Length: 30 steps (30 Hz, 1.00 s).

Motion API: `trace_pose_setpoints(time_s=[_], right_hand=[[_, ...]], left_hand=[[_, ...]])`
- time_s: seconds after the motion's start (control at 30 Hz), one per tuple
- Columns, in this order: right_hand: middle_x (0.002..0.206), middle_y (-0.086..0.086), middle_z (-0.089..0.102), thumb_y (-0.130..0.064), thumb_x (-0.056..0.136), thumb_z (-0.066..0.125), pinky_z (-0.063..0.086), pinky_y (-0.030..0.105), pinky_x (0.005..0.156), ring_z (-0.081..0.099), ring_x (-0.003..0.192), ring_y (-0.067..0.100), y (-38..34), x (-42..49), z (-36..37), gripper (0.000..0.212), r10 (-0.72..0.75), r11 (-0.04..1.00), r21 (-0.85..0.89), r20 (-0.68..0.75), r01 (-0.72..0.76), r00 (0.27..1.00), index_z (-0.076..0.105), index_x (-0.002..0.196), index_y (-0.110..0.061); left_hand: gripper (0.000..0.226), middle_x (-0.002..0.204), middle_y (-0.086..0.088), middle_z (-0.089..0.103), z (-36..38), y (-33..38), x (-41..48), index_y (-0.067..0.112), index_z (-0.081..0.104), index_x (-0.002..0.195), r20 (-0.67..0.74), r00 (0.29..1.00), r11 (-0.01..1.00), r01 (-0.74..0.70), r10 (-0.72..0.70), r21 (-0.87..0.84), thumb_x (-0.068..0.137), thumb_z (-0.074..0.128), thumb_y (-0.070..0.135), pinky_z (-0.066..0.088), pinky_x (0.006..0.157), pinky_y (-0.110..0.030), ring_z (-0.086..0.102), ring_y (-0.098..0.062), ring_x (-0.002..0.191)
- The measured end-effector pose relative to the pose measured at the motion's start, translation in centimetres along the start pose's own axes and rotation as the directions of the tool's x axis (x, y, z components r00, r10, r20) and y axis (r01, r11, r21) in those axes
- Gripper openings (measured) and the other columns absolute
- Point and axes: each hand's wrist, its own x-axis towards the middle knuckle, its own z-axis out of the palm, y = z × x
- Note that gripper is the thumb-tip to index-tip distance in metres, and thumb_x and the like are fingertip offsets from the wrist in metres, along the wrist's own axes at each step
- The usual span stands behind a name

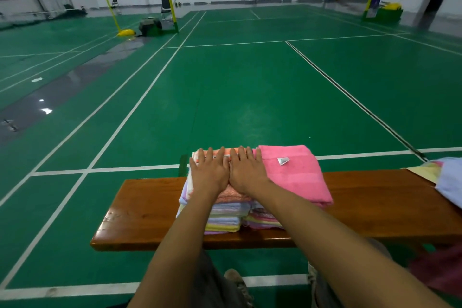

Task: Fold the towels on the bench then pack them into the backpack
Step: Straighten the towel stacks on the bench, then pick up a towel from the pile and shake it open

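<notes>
A stack of folded pastel striped towels (225, 217) sits on the wooden bench (145, 210), topped by an orange towel (231, 196). My left hand (208, 172) and my right hand (246, 172) lie flat side by side on that orange towel, fingers straight and pointing away from me. A folded pink towel (295, 175) with a small white tag lies just right of the stack, partly over a second pile of striped towels (262, 219). More loose cloth, yellow and pale blue (447, 177), lies at the bench's right end. No backpack is clearly visible.
The bench stands on a green badminton court (237, 95) with white lines. A dark red object (435, 270) lies low at the right, blurred. My legs and shoes (235, 280) are under the bench's near edge. Net posts and a chair stand far back.
</notes>
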Motion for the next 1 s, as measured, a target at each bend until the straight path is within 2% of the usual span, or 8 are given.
trace_pose_setpoints(time_s=[0.1,0.2,0.33,0.5,0.67,0.8,1.0], right_hand=[[0.169,0.013,0.008,-0.042,0.105,0.015,-0.004,0.059,0.122,0.005,0.155,0.035,0.1,0.0,-0.1,0.063,-0.001,1.0,0.008,0.023,0.001,1.0,0.007,0.162,-0.016],[0.169,0.012,0.007,-0.043,0.106,0.014,-0.005,0.059,0.122,0.003,0.155,0.034,0.4,0.1,-1.4,0.063,-0.019,1.0,0.009,0.076,0.018,0.997,0.007,0.162,-0.016],[0.166,0.014,0.018,-0.04,0.104,0.028,0.001,0.057,0.124,0.01,0.155,0.032,1.6,0.2,-3.9,0.065,-0.029,0.998,0.061,0.025,0.028,0.999,0.015,0.16,-0.009],[0.16,0.014,0.032,-0.034,0.098,0.046,0.008,0.055,0.124,0.019,0.152,0.034,3.6,-0.4,-6.6,0.069,-0.033,0.995,0.092,-0.069,0.039,0.997,0.022,0.156,-0.008],[0.157,0.013,0.036,-0.035,0.098,0.047,0.009,0.056,0.123,0.021,0.151,0.035,7.6,-1.5,-8.7,0.064,0.002,0.999,0.052,-0.11,0.004,0.994,0.028,0.154,-0.011],[0.156,0.013,0.037,-0.038,0.101,0.043,0.011,0.058,0.123,0.023,0.151,0.035,12.5,-3.3,-9.6,0.062,0.084,0.995,0.059,-0.093,-0.079,0.992,0.028,0.155,-0.011],[0.147,0.011,0.048,-0.03,0.099,0.046,0.02,0.055,0.12,0.036,0.142,0.031,21.0,-6.6,-10.5,0.053,0.166,0.986,0.029,-0.127,-0.163,0.978,0.038,0.147,-0.01]], left_hand=[[0.056,0.168,-0.005,0.015,-0.3,0.3,-0.1,0.034,0.011,0.16,0.006,1.0,1.0,0.004,-0.004,0.008,0.106,0.008,0.048,0.005,0.122,-0.059,0.005,-0.032,0.155],[0.057,0.167,-0.009,0.019,-1.3,0.9,-0.1,0.031,0.013,0.161,0.037,0.999,0.994,0.012,-0.016,0.105,0.106,0.009,0.047,-0.001,0.121,-0.061,0.01,-0.035,0.154],[0.057,0.162,-0.014,0.03,-3.2,2.5,0.3,0.025,0.016,0.16,0.045,0.998,0.973,-0.043,0.034,0.228,0.106,0.016,0.043,0.002,0.12,-0.063,0.023,-0.039,0.15],[0.06,0.159,-0.013,0.034,-4.9,5.1,1.1,0.026,0.018,0.159,0.006,0.994,0.976,-0.104,0.105,0.191,0.103,0.033,0.039,0.009,0.12,-0.061,0.025,-0.036,0.149],[0.062,0.16,-0.011,0.032,-5.9,9.3,1.5,0.028,0.019,0.159,-0.034,0.981,0.971,-0.182,0.189,0.156,0.101,0.038,0.041,0.013,0.12,-0.059,0.024,-0.035,0.15],[0.06,0.16,-0.011,0.033,-6.0,14.4,1.9,0.028,0.023,0.158,-0.034,0.967,0.964,-0.248,0.252,0.097,0.102,0.039,0.043,0.017,0.119,-0.059,0.024,-0.035,0.149],[0.063,0.16,-0.011,0.032,-6.0,23.7,1.6,0.028,0.023,0.158,-0.001,0.927,0.927,-0.374,0.374,0.012,0.1,0.043,0.04,0.02,0.119,-0.056,0.024,-0.034,0.149]])
